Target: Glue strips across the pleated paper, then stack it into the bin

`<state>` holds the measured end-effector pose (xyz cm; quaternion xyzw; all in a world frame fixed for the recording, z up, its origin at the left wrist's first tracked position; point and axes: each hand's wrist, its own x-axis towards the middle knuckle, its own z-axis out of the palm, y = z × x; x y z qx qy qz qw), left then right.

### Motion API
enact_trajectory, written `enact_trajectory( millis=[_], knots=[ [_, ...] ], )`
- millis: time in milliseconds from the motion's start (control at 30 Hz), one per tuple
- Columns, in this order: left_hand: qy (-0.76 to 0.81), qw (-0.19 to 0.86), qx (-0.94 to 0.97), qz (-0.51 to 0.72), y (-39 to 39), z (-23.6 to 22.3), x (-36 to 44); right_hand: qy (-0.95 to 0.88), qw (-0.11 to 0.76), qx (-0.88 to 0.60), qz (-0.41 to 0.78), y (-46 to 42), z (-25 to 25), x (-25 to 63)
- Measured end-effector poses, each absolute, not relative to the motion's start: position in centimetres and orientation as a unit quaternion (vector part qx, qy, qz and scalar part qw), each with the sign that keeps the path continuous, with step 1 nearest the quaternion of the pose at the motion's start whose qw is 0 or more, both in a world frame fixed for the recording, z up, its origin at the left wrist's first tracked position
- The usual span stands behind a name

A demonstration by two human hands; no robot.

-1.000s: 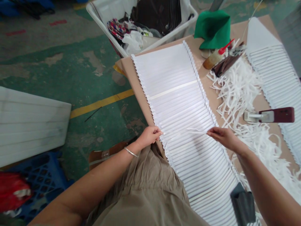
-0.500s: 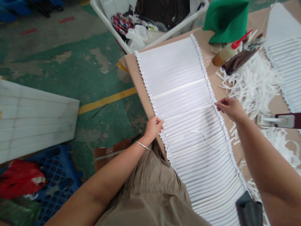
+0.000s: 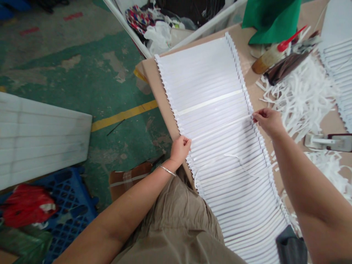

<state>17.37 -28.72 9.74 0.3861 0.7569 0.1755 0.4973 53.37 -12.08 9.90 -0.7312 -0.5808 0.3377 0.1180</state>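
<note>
A long row of overlapping white sheets (image 3: 214, 121) lies along a cardboard-covered table (image 3: 154, 79). My left hand (image 3: 180, 148) rests closed on the row's left edge, thumb on top, pinching the end of a thin white strip. My right hand (image 3: 268, 121) is closed in a pinch at the row's right edge, holding the other end of that strip (image 3: 220, 128), which runs across the sheets between both hands. A loose curl of strip (image 3: 236, 159) lies on the sheets below.
A heap of peeled white strips (image 3: 297, 95) covers the table to the right, with a red-capped glue bottle (image 3: 269, 55), green felt (image 3: 271, 18), a dark-handled tool (image 3: 330, 142) and another sheet row (image 3: 338, 62). A white bin (image 3: 176, 25) stands beyond; a blue crate (image 3: 63, 205) sits on the floor.
My right hand moved up along the row's right edge, drawing a thin strip taut across the sheets. My left hand shifted slightly up the left edge. The view tilted a little.
</note>
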Motion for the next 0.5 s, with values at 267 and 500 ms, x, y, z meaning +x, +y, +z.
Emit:
enact_trajectory(
  millis=[267,500],
  knots=[
    [0.762,0.473,0.411,0.162,-28.8,8.8,17.3,-0.589,0.136,-0.737,0.303,-11.7,9.0,52.6],
    [0.760,0.467,0.419,0.170,-28.7,8.7,17.4,-0.610,0.111,-0.737,0.269,-11.1,7.8,52.4]
  ],
)
